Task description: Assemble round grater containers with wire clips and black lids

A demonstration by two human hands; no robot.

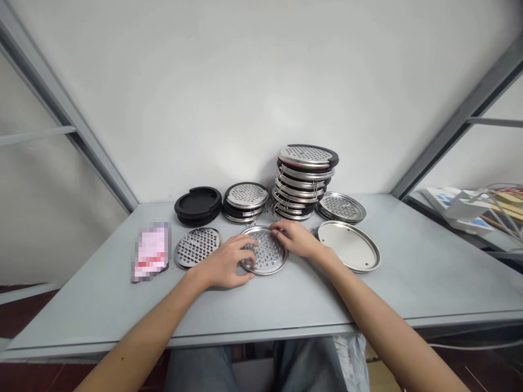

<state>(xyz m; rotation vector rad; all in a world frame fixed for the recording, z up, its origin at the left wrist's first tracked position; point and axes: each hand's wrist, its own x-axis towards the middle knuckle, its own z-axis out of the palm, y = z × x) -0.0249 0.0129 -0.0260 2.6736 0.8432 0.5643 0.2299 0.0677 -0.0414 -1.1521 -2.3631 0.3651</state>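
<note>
A round metal grater disc [267, 251] with raised holes lies in the middle of the grey table, between both hands. My left hand [231, 261] rests at its left side, fingers apart and curved over the rim. At the upper right rim is my right hand [292, 237], its fingers bent and touching the edge; whether they pinch anything is too small to tell. Left of my left hand sits another perforated disc [198, 247]. A smooth metal plate [349, 246] with small holes lies to the right of my right hand.
Behind stand black rings [198, 204], a short grater stack [246, 197], a tall clipped stack [305, 182] and more discs [341, 208]. A blurred pink item [151, 250] lies left. Grey frame posts flank the table [269, 316].
</note>
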